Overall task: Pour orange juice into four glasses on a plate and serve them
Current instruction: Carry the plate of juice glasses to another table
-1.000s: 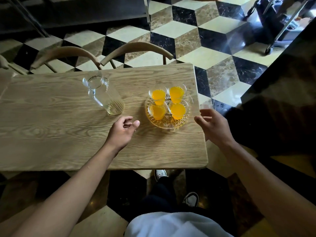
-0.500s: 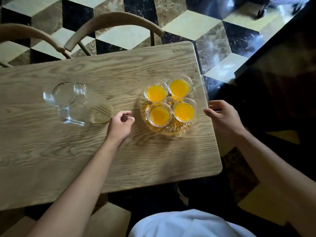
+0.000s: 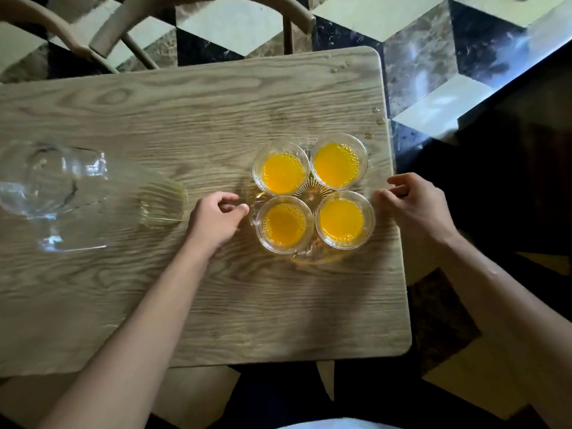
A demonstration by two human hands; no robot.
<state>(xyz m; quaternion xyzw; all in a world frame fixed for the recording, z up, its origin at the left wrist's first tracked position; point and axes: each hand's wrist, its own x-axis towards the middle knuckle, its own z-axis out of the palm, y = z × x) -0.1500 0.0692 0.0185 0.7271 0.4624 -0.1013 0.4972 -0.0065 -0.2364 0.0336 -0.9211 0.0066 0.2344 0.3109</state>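
Squarely between the two hands sits the glass plate (image 3: 312, 258) with four glasses of orange juice (image 3: 312, 193). Left hand (image 3: 216, 221), fingers curled, meets its left rim; right hand (image 3: 414, 209), fingers curled, reaches its right rim. Whether either grips cannot be told. An empty pitcher (image 3: 80, 196) lies beyond the left hand.

L hand (image 3: 216, 216) fingers curled; R hand (image 3: 414, 205) likewise, arms outstretched.

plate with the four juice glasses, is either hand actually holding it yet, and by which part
Cannot be told for sure: the left hand and right hand have curled fingers at opposite rims of the plate, but no closed hold shows.
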